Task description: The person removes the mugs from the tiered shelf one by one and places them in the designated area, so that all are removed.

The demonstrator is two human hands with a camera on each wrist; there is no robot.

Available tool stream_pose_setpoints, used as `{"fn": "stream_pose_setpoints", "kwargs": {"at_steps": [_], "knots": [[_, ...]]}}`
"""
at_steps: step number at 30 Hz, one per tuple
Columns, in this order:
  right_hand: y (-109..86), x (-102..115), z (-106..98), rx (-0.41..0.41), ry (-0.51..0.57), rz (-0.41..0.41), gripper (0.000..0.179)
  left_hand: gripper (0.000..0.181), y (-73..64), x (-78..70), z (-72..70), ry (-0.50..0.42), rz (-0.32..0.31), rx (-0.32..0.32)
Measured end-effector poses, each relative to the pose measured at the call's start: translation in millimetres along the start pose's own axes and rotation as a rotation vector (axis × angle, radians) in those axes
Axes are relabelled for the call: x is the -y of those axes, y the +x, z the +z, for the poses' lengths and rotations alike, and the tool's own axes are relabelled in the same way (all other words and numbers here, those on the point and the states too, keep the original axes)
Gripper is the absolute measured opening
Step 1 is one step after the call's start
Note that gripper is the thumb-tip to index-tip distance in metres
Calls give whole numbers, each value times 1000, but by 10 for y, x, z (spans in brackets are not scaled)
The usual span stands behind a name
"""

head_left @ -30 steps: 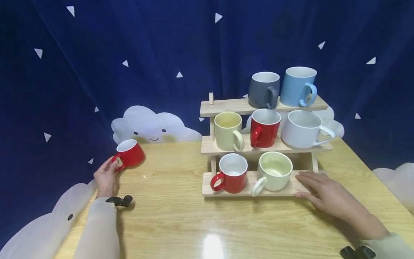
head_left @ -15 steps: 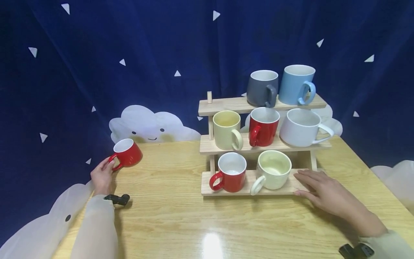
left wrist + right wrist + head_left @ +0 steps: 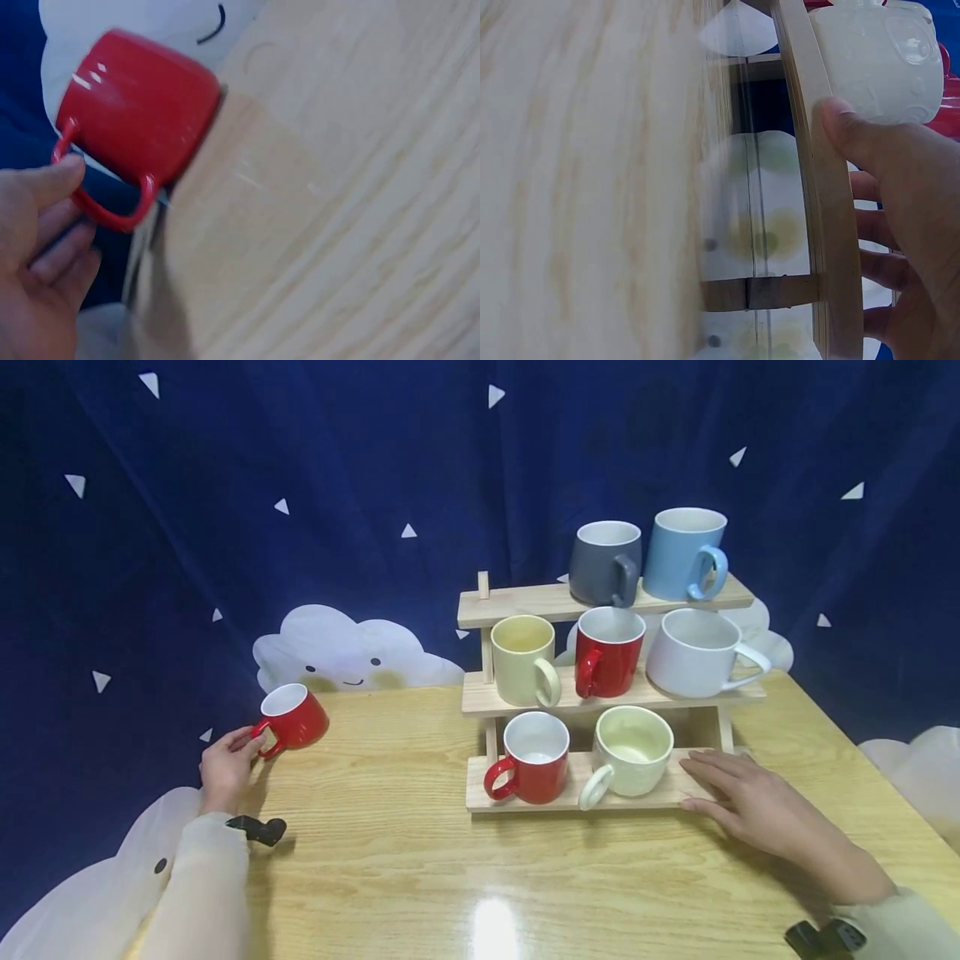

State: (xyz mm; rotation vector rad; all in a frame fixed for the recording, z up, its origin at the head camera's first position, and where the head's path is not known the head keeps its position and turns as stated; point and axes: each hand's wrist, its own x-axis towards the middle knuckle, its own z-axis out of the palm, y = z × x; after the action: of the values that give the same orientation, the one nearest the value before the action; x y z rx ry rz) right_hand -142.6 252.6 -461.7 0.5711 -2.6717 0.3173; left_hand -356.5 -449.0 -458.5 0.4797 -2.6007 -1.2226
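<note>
At the table's far left, a red mug (image 3: pixel 296 718) with a white inside stands with its handle toward my left hand (image 3: pixel 228 768). In the left wrist view my thumb (image 3: pixel 67 172) overlaps the handle, while the other fingers are loosely bent below it, apart from the thumb. My right hand (image 3: pixel 757 802) rests on the right end of the wooden rack's bottom shelf (image 3: pixel 686 785), fingers on top and thumb at the front edge. Left of this hand, a cream mug (image 3: pixel 633 756) and another red mug (image 3: pixel 536 764) stand on the same shelf.
The middle shelf (image 3: pixel 566 689) bears a yellow mug (image 3: pixel 517 664), a red mug (image 3: pixel 609 652) and a wide white mug (image 3: pixel 690 656). Above them stand a dark grey mug (image 3: pixel 600 564) and a light blue mug (image 3: pixel 682 556). A dark blue curtain (image 3: pixel 360 460) hangs behind.
My left hand has drawn back a little to the left from the red mug's handle, its hold loosened. The mug stays in place, and the right hand has not moved on the shelf.
</note>
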Motion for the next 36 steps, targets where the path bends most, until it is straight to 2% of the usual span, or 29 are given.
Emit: {"fn": "stream_pose_setpoints", "kwargs": {"at_steps": [5,9,12,19,24,29,36], "knots": [[31,-6,-19,13,2,1,59,51,-56,-214,-91,28,38,-35],[43,-11,-18,24,-5,-9,59,51,-103,-413,-105,29,84,-27],[49,-12,-15,31,-17,-14,61,50,-155,-574,-93,26,147,-4],[76,-18,-12,54,-18,4,60,52,-344,-1022,-76,49,244,83],[69,-8,-27,62,-14,18,60,49,-474,-1314,-38,78,376,129],[47,-11,-26,57,-17,17,60,48,-564,-1595,22,58,512,171],[28,0,-34,52,-12,19,59,51,-679,-2012,141,55,662,232]]}}
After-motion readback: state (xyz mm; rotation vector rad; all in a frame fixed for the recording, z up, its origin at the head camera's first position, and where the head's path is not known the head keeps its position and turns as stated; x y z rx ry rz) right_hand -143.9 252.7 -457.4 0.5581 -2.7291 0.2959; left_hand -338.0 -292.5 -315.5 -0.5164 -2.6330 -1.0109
